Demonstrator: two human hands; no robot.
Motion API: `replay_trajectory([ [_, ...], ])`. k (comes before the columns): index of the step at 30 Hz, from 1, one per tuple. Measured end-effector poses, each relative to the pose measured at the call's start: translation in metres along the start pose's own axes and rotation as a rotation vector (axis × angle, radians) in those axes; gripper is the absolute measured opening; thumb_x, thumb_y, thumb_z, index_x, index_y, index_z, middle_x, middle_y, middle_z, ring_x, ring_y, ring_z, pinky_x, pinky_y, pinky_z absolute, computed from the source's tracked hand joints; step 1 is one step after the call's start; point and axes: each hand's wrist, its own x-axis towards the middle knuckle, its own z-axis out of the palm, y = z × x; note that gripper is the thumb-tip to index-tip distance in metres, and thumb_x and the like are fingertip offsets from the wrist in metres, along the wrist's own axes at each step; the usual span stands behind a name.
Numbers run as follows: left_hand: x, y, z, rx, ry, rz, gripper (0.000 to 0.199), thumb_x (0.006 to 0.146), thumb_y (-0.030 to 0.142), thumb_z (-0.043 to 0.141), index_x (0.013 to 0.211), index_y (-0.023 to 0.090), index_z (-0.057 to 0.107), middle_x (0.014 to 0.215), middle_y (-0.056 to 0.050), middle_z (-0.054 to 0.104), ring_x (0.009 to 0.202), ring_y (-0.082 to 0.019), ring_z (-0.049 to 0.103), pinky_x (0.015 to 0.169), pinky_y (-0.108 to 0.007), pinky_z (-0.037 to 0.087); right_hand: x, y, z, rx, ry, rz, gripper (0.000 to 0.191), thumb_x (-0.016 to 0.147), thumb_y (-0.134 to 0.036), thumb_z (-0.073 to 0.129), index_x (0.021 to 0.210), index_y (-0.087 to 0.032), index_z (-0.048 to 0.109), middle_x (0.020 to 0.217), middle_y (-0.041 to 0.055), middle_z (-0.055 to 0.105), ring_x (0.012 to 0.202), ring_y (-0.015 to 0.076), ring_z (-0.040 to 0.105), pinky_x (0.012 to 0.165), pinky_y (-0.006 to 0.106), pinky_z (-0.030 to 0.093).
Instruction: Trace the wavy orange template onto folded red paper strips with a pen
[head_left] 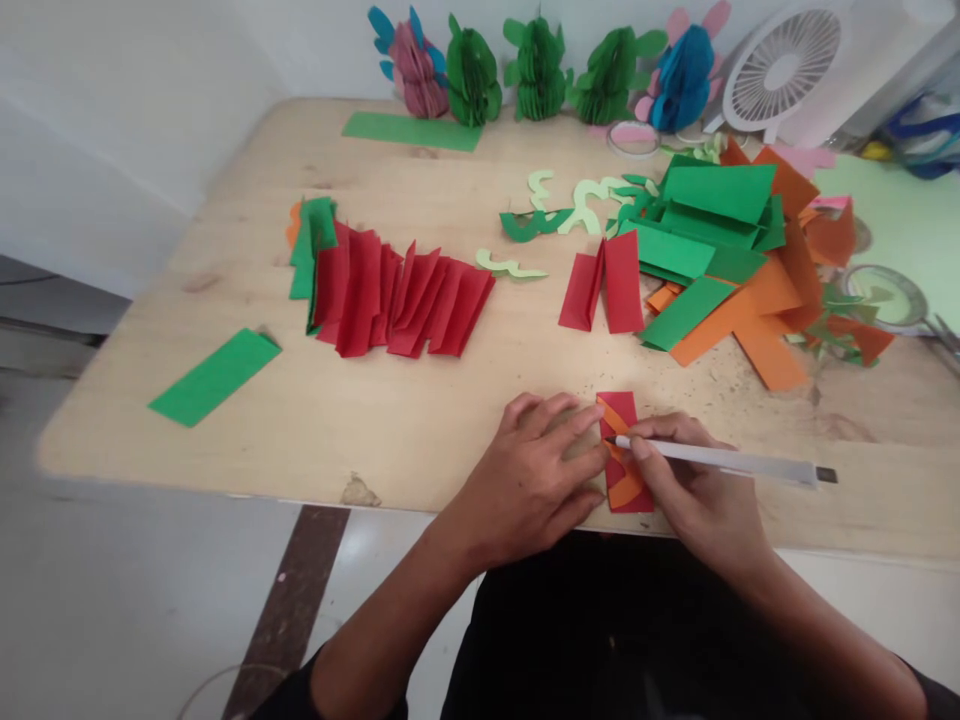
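Note:
A red paper piece (609, 400) lies at the table's front edge with a curved orange paper shape (624, 492) on top of it. My left hand (544, 480) rests flat with spread fingers, its fingertips at the left edge of these papers. In my right hand (701, 490) is a white pen (735, 460), pinched between thumb and fingers. Its dark tip touches or hovers just over the orange shape; I cannot tell which. Just beyond stand two folded red papers (622, 285).
To the left are a row of folded red papers (356, 290) and a green strip (217, 375). Green folded papers (720, 195) and orange papers (772, 330) are heaped at right, near a tape roll (885, 297). Paper figures (538, 70) and a white fan (784, 70) line the wall.

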Motion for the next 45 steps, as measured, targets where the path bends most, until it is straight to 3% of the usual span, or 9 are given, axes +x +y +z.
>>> replay_trajectory([
  [11,0.0003,-0.0007,-0.0002,-0.013,0.007,0.001,0.031,0.093,0.035,0.05,0.117,0.02,0.063,0.139,-0.011,0.055,0.129,-0.034,0.043,0.104,-0.055,0.032,0.0012,-0.0031,-0.0001,-0.085,-0.017,-0.057,0.009,0.091,-0.031,0.057,0.089,-0.025,0.063,0.082,0.0005,0.07,0.079,0.0169,0.064,0.072,0.033,0.049],
  [45,0.0008,0.0002,-0.0014,-0.023,0.001,-0.012,0.026,0.093,0.034,0.051,0.113,0.021,0.063,0.138,-0.009,0.056,0.13,-0.032,0.043,0.105,-0.051,0.032,0.0027,0.0011,-0.0052,-0.097,0.025,-0.012,0.01,0.089,-0.032,0.057,0.087,-0.024,0.063,0.077,0.0,0.068,0.069,0.0157,0.064,0.066,0.031,0.051],
])
